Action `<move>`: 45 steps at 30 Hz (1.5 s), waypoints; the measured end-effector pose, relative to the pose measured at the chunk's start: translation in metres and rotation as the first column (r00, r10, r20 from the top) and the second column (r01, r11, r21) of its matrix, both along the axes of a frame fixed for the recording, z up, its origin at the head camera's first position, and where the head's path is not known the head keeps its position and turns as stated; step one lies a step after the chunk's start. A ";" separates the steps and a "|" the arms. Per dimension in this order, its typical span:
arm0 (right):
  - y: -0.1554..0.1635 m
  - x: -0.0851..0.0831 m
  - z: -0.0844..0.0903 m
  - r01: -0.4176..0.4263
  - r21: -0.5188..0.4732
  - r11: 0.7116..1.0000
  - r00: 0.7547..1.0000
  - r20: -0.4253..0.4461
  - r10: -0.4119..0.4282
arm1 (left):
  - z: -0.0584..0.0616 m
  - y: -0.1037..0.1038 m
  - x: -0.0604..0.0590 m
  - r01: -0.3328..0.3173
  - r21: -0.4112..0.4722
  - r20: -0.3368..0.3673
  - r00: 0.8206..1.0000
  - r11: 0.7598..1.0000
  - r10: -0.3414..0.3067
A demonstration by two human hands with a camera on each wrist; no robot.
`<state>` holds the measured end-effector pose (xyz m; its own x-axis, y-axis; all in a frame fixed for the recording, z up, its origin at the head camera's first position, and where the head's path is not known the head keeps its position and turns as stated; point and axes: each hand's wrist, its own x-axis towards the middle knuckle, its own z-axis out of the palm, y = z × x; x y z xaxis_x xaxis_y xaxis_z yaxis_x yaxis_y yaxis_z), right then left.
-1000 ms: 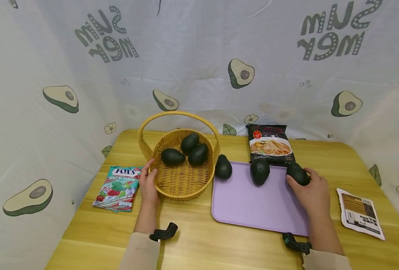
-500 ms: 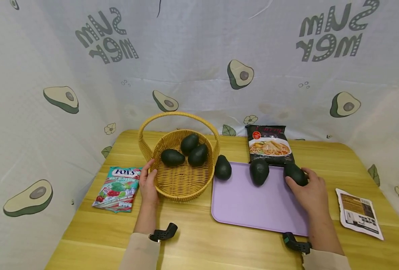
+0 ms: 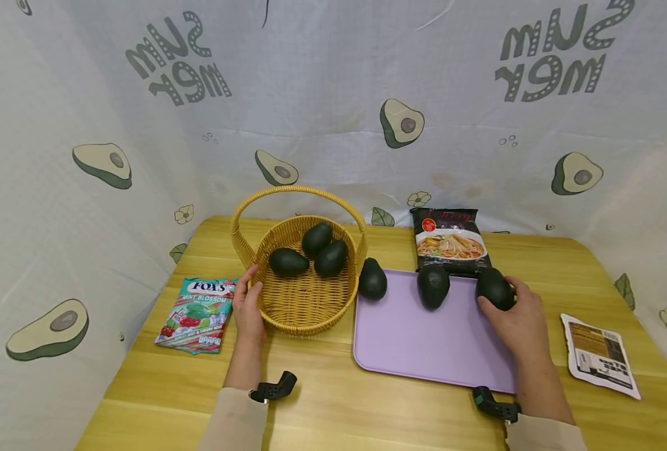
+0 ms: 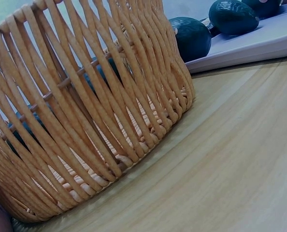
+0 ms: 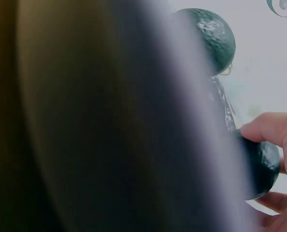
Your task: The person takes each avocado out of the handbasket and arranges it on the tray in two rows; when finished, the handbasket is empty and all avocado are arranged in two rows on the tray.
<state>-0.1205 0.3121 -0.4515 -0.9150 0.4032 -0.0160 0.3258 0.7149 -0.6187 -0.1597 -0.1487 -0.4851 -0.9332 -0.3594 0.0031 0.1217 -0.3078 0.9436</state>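
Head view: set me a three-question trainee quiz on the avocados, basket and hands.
1. How many avocados lie in the basket?
2. True or false: the right hand grips an avocado at the far right corner of the purple tray.
3. What does the left hand touch? A) the candy bag B) the basket rim C) the noodle packet

Key:
1. Three.
2. True; its fingers curl round the avocado. A middle avocado and one at the tray's left edge lie untouched.
3. B.
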 end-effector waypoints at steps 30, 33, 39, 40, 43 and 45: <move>-0.025 0.016 0.053 0.008 -0.073 0.997 0.983 -0.183 -0.021 | -0.001 -0.001 0.000 0.002 -0.007 0.002 1.000 1.000 -0.002; -0.037 0.019 0.059 -0.025 -0.056 0.998 0.971 -0.239 0.011 | 0.000 -0.001 0.000 0.003 -0.005 -0.004 1.000 1.000 -0.003; -0.064 0.025 0.062 -0.124 -0.005 0.992 0.927 -0.358 0.114 | -0.001 -0.001 0.000 -0.007 -0.015 0.004 1.000 1.000 0.007; -0.068 0.025 0.062 -0.149 -0.008 0.989 0.919 -0.370 0.136 | -0.001 -0.001 0.000 -0.007 -0.013 0.005 1.000 1.000 0.007; -0.080 0.026 0.060 -0.223 -0.022 0.974 0.898 -0.395 0.197 | -0.001 -0.001 0.000 -0.002 -0.009 0.005 1.000 1.000 0.002; -0.088 0.027 0.059 -0.258 -0.021 0.966 0.889 -0.397 0.229 | -0.002 -0.002 0.000 0.003 -0.004 0.002 1.000 1.000 -0.003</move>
<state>-0.0937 0.2245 -0.3923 -0.9235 0.1784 0.3396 -0.1286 0.6901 -0.7122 -0.1598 -0.1502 -0.4866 -0.9344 -0.3563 0.0025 0.1185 -0.3041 0.9452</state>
